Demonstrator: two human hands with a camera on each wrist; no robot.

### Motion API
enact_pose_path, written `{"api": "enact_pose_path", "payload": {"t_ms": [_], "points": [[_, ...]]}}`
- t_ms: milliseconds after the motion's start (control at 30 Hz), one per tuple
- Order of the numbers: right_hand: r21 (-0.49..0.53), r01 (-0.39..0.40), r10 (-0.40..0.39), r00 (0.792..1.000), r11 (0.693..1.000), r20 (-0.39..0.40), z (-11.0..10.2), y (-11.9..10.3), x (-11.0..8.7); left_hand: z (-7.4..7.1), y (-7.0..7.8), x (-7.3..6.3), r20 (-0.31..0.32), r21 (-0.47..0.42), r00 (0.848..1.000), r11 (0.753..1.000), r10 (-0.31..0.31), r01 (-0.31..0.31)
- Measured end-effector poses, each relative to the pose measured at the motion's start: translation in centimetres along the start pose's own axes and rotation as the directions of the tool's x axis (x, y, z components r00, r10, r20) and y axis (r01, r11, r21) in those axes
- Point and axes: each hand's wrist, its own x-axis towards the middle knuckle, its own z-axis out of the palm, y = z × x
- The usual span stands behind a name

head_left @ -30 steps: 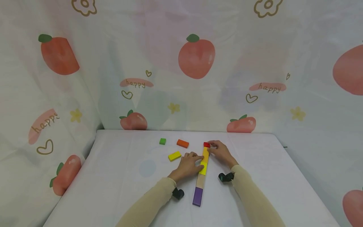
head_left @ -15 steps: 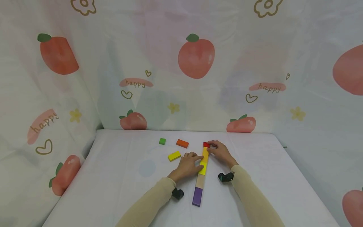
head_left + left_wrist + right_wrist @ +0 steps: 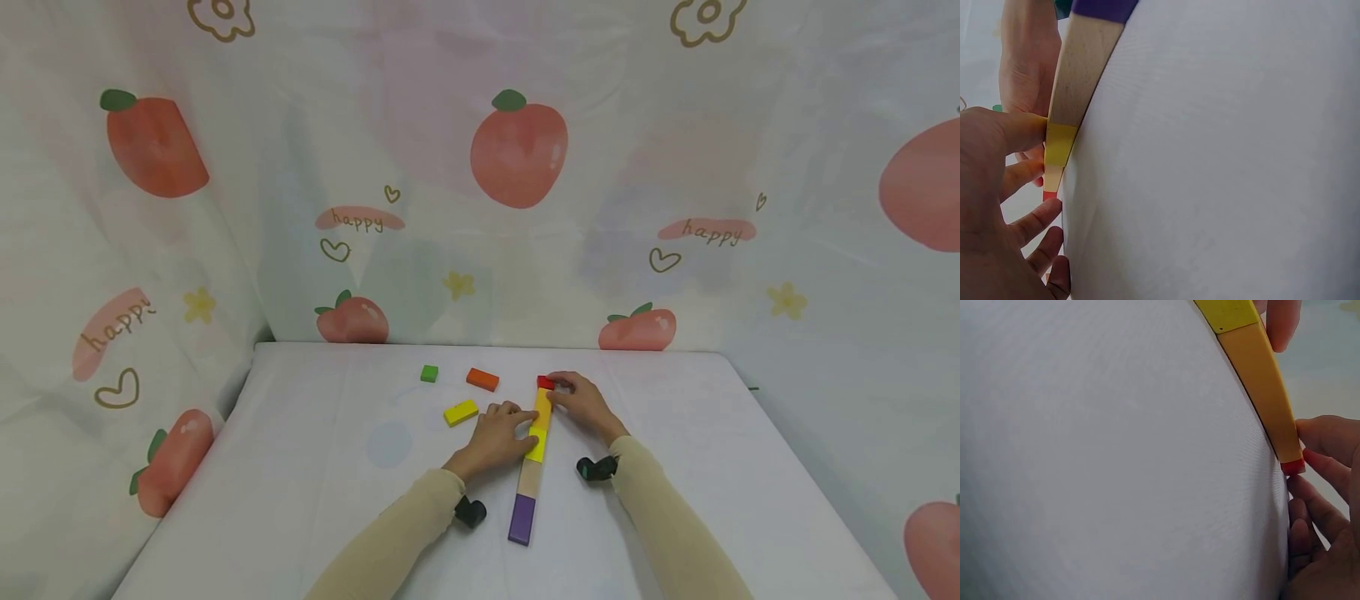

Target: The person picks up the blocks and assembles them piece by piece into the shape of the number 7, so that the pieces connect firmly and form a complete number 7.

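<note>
A row of flat blocks runs away from me in the head view: purple, plain wood, yellow, orange-yellow and a small red block at the far end. From the left, my left hand touches the row, its thumb on the yellow block and its index finger on the orange-yellow one. My right hand is at the far end, fingertips curled about the red block. Its thumb touches the orange-yellow block in the right wrist view.
Left of the row, a green block, an orange block and another yellow block lie loose on the white table. A printed cloth hangs behind the table's far edge.
</note>
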Motion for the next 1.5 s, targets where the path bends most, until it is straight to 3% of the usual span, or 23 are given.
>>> {"api": "enact_pose_path", "payload": {"t_ms": [500, 733, 933, 1100, 1233, 1500], "points": [[-0.008, 0.015, -0.015, 1.0, 1.0, 0.004, 0.1, 0.3, 0.0, -0.3, 0.2, -0.3, 0.004, -0.013, 1.0, 1.0, -0.008, 0.008], [-0.013, 0.009, -0.009, 1.0, 1.0, -0.004, 0.2, 0.3, -0.1, -0.8, -0.3, -0.8, 0.037, -0.06, 0.999, 0.998, -0.002, 0.005], [-0.007, 0.016, -0.016, 1.0, 1.0, -0.017, 0.2, 0.4, 0.1, -2.0, -1.0, -1.7, 0.023, -0.153, 0.999, 0.987, -0.04, 0.043], [-0.005, 0.018, -0.018, 1.0, 1.0, -0.019, 0.2, 0.3, 0.1, -2.9, -1.9, -2.3, -0.023, -0.197, 0.998, 0.979, -0.053, 0.048], [-0.001, 0.015, -0.015, 1.0, 1.0, -0.016, 0.1, 0.2, -0.1, -3.7, -2.7, -2.4, -0.103, -0.215, 0.994, 0.977, -0.027, 0.004], [0.009, 0.012, -0.012, 1.0, 1.0, -0.016, 0.3, 0.2, -0.1, -5.6, -4.7, -1.4, -0.257, -0.299, 0.966, 0.952, -0.01, -0.069]]}}
